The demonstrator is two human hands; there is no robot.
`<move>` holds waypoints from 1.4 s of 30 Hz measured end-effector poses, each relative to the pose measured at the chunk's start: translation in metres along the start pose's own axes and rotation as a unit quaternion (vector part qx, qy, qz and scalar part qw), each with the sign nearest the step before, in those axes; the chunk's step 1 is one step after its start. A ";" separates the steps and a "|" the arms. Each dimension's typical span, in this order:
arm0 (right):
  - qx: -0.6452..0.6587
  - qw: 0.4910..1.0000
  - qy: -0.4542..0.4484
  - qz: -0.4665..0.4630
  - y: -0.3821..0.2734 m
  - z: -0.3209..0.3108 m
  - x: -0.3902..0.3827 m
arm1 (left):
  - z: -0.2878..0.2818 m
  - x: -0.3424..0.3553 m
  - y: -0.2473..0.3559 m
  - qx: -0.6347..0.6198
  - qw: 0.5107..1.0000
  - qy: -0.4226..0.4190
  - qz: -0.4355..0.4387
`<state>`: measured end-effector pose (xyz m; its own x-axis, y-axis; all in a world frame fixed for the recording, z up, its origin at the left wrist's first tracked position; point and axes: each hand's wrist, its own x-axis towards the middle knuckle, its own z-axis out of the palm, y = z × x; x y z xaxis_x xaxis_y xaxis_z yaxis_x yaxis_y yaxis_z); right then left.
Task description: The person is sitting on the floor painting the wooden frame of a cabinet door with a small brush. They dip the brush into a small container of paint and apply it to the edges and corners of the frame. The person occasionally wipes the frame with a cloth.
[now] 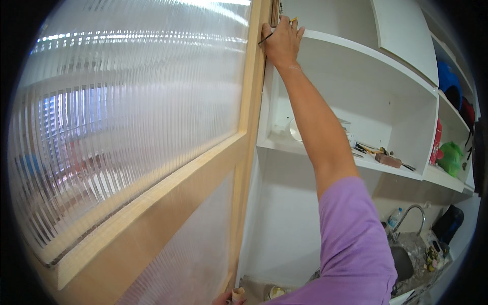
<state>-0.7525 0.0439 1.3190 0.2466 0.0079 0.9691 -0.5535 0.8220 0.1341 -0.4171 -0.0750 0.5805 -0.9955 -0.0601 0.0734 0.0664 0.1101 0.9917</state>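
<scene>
My right hand (283, 44) is raised high, against the edge of the white cabinet (351, 43) beside the wooden door frame (249, 101). A thin dark rod (265, 38) sticks out from its closed fingers on the left. A small yellow bit (294, 20) shows at the fingertips; whether it belongs to the rod I cannot tell. Low at the bottom edge, my left hand (222, 299) is mostly cut off. It is closed around a short tan cylinder with a round open-looking end (238, 293), next to the door's lower part.
A ribbed translucent panel (137, 91) fills the door on the left. Tools and a brown block (388, 160) lie on the cabinet's lower shelf, by a green bag (450, 158). A sink with a curved faucet (417, 209) and a plastic bottle (394, 217) stands at lower right.
</scene>
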 end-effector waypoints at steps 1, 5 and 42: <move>0.010 1.000 -0.004 -0.001 -0.003 -0.003 -0.011 | -0.004 -0.006 0.025 0.032 0.999 0.012 0.003; 0.013 1.000 0.018 0.000 -0.009 -0.010 -0.027 | -0.005 -0.001 0.002 0.021 1.000 0.013 -0.007; 0.012 0.996 0.081 0.040 -0.018 0.000 -0.044 | -0.011 -0.007 0.035 0.020 1.000 0.018 -0.005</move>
<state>-0.7530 0.0291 1.2740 0.3244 0.1666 0.9311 -0.5949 0.8013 0.0639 -0.4074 -0.0817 0.6155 -0.9931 -0.0960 0.0680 0.0532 0.1495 0.9873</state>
